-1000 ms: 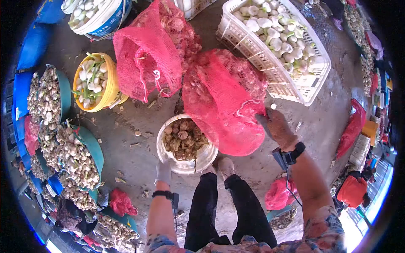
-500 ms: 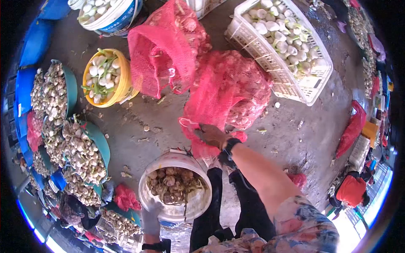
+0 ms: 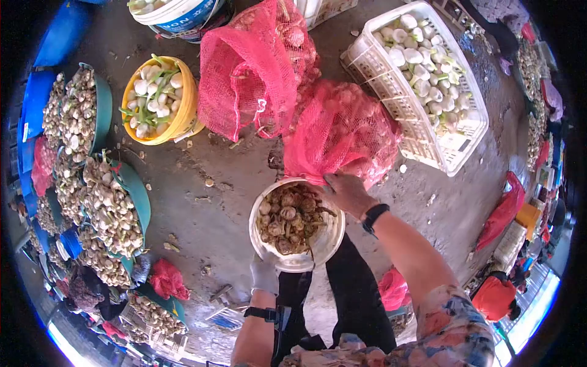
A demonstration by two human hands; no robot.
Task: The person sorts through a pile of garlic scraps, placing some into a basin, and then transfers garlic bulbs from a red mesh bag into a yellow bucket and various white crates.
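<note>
A white bucket (image 3: 337,235) with unpeeled garlic bulbs (image 3: 287,214) in it is tilted toward me above my legs. My left hand (image 3: 264,273), in a pale glove, grips its lower rim. Just past the bucket's far rim lies a red mesh bag (image 3: 342,125) full of garlic. My right hand (image 3: 350,194) is closed at the near edge of this bag, right beside the bucket rim. Its fingertips are partly hidden between mesh and rim.
Another red mesh bag (image 3: 244,79) stands open behind. Peeled garlic fills a yellow bucket (image 3: 192,101) and a white crate (image 3: 422,150). Teal tubs (image 3: 136,196) heaped with garlic line the left. A blue-and-white bucket (image 3: 183,21) stands at the back. A person in orange (image 3: 494,298) is far right.
The bucket has been lifted from the floor and brought right and up against the mesh bag. My left hand moved with it; my right hand shifted right along the bag's edge.
</note>
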